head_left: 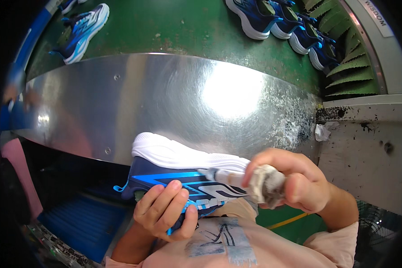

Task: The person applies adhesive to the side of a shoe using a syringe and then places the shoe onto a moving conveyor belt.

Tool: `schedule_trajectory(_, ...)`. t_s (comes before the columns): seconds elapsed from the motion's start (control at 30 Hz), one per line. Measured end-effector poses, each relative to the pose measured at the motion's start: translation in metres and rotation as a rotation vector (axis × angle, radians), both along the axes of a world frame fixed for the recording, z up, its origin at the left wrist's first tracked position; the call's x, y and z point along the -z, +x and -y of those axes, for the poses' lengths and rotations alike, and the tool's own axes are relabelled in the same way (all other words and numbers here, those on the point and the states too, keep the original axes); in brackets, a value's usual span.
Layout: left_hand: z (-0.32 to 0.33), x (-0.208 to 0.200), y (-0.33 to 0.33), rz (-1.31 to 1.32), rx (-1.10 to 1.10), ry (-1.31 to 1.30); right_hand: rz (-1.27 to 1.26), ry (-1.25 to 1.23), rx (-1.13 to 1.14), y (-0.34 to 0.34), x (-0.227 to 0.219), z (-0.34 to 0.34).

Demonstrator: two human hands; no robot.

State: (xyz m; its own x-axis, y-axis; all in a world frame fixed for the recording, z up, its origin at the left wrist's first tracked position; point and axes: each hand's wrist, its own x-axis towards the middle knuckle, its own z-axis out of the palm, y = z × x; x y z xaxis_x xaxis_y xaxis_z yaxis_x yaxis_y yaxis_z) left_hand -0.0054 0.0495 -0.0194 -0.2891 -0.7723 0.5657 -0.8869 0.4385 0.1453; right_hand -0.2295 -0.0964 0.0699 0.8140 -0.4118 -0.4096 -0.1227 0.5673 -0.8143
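Observation:
A navy sneaker [143,178] with bright blue and grey side patterns is tilted in front of me, its white sole turned to the far side and its heel to the left. My left hand [167,207] grips it by the upper, fingers spread over the laces and side. In my right hand [299,178] is a slim brush [225,177], its blurred whitish tip at the sneaker's side just below the sole. A dirty grey-white wad [268,185], perhaps cloth around the handle, sits in the same fingers. The sneaker's toe is partly hidden behind that hand.
A shiny metal ledge [161,94] runs across before me, scuffed at its right end. Beyond lies a green surface [165,27] carrying a blue-and-white sneaker [80,33] at left and several navy sneakers [254,20] at right, near green flaps [353,67]. Crumpled white scrap [324,131] lies at right.

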Motion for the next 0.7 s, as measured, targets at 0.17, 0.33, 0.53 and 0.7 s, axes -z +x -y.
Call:
schedule_trajectory(0.17, -0.005, 0.013, 0.000, 0.050, -0.033, -0.030, 0.031, -0.043, 0.144, -0.038, -0.002, -0.024)
schedule_trajectory(0.33, 0.000, 0.004, 0.000, 0.058, -0.029, -0.007, -0.021, -0.043, 0.303, -0.080, 0.003, -0.055)
schedule_trajectory(0.53, 0.021, -0.018, -0.006, 0.079, -0.011, 0.080, 0.273, 0.086, 0.655, -0.101, 0.053, -0.092)
schedule_trajectory(0.7, 0.041, -0.031, -0.015, 0.104, 0.046, 0.101, 0.250, 0.132, 0.733, -0.102, 0.058, -0.103)
